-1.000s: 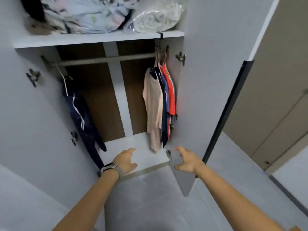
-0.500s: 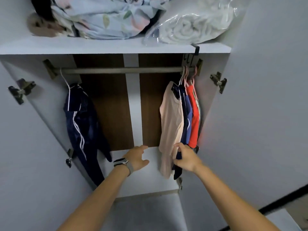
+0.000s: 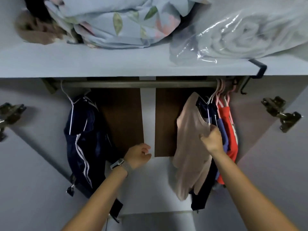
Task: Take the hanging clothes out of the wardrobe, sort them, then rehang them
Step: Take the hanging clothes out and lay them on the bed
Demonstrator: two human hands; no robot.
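Observation:
A metal rail (image 3: 133, 84) runs under the wardrobe shelf. At its right end hang a beige top (image 3: 188, 139), a dark navy garment (image 3: 202, 189), a blue one (image 3: 222, 129) and a red-orange one (image 3: 230, 135), on white and pink hangers (image 3: 216, 95). A navy tracksuit with white stripes (image 3: 83, 139) hangs alone at the left end. My right hand (image 3: 212, 139) is raised to the right bunch, thumb on the beige top and fingers curled round its edge. My left hand (image 3: 138, 155) hovers mid-wardrobe, loosely curled and holding nothing.
The shelf (image 3: 100, 64) above carries floral bedding (image 3: 120, 19) and a towel in clear plastic (image 3: 236, 35). A black hook (image 3: 260, 69) clips over the shelf edge at the right. Both doors stand open, hinges (image 3: 281, 114) showing. The white wardrobe floor (image 3: 150, 180) lies below.
I have moved closer and the view has tilted up. My right hand rose from the lower hems to the top's upper edge and took hold. My left hand stayed mid-wardrobe.

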